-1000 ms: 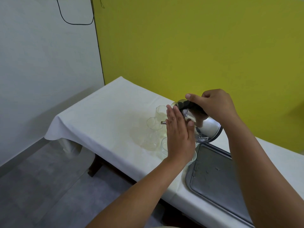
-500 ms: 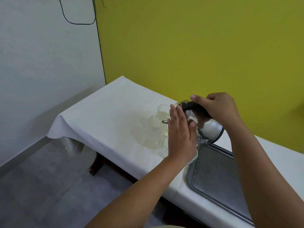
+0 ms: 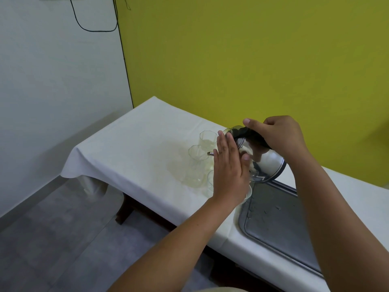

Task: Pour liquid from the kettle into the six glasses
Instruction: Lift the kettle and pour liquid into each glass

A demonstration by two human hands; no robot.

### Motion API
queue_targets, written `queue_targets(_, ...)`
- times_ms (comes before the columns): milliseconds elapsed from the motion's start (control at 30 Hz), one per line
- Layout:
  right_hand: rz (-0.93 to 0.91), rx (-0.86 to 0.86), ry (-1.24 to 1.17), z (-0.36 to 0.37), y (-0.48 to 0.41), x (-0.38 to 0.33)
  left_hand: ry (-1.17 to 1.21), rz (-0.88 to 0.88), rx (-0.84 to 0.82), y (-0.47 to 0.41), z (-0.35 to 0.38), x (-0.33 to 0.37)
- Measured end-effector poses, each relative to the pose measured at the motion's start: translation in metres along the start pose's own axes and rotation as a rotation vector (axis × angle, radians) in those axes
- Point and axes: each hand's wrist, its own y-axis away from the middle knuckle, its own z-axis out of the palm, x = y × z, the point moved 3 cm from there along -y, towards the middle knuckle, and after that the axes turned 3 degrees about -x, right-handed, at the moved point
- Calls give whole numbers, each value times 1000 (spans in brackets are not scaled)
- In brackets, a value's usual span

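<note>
Table (image 3: 130, 157) under white cloth, against yellow wall (image 3: 252, 60). Metal tray (image 3: 280, 226) at table's right end, droplets on it. Black cable (image 3: 94, 29) on white wall above table's left.

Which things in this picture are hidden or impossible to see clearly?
- Head view: some glasses are hidden behind the left hand; six cannot be counted.
- The spout of the kettle mostly hidden by that hand; any stream is unseen.
- The handle is covered by the right hand.
- The tray is cut off by the right forearm.

One head-worn view — looking forward and down, close over the table (image 3: 130, 148).
</note>
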Motion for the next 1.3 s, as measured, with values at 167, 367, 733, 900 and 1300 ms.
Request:
queue_targets(167,5,12,-31,-1,2,2,-7,9,-15,0,-2,2)
queue_targets(367,78,45,-205,1,8,24,-82,71,-100,-5,-5,1)
queue_targets(733,218,87,-484,-5,30,56,-169,195,-206,-4,-5,13)
queue_targets(900,192,129,-407,-16,48,57,-97,197,-223,16,3,19)
queue_targets(1300,241,144,35,-20,72,35,61,127,-282,49,1,13)
